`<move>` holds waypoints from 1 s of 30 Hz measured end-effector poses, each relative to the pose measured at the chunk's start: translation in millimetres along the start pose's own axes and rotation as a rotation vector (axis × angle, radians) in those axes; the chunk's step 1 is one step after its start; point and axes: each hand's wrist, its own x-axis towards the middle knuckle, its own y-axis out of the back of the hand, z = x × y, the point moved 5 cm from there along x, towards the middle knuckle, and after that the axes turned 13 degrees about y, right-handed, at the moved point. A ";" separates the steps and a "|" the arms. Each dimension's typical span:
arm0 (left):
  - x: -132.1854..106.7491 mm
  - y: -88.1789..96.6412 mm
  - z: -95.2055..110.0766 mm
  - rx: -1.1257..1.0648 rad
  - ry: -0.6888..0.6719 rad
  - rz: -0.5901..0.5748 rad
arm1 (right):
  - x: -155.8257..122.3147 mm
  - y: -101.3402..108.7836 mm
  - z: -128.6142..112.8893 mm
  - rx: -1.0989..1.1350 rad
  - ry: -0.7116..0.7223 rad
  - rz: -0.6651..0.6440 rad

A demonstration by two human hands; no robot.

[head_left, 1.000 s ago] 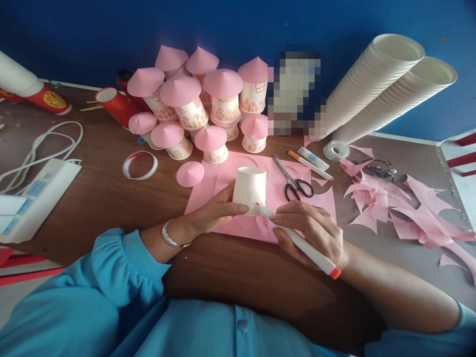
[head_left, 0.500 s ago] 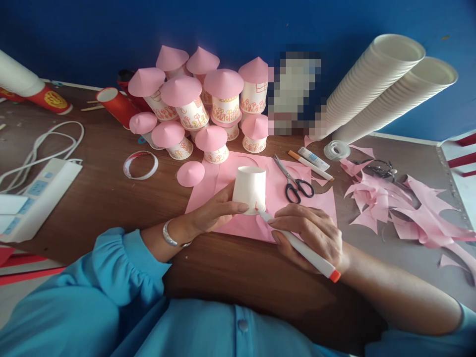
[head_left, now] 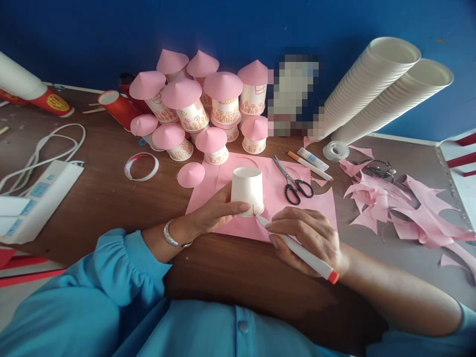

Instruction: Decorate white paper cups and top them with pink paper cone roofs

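My left hand [head_left: 219, 210] grips a white paper cup [head_left: 247, 188] by its left side, thumb across the front near the rim; the cup is bottom-up. A short red-orange stroke shows low on its front. In my right hand [head_left: 307, 235] is a white marker [head_left: 307, 256] with an orange-red end, its tip touching or nearly touching the cup by the stroke. Beneath them lie pink paper sheets [head_left: 208, 198]. Black-handled scissors [head_left: 293, 183] rest on the paper, just beyond my right hand. A small pink paper cone [head_left: 191, 175] lies left of the cup.
Several decorated cups with pink cone roofs [head_left: 182, 93] stand at the back. Two tall stacks of paper cups [head_left: 372, 84] lean at the right, near clear tape [head_left: 335, 150] and pink scraps [head_left: 386, 198]. A tape ring [head_left: 141, 166] and a power strip [head_left: 44, 198] lie left.
The cup has shifted slightly left in my left hand, and the marker tip has moved slightly left and down with it. The red stroke looks a little longer.
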 end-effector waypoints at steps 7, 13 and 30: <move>2.9 1.3 1.4 -0.131 -0.005 0.004 | -0.8 10.3 0.7 0.029 0.040 0.079; 3.0 3.9 -0.1 -0.184 0.009 0.000 | -0.8 11.1 4.6 -0.016 0.000 0.092; 1.9 4.8 -1.6 -0.186 0.039 -0.044 | -0.4 9.2 6.0 -0.062 -0.002 0.081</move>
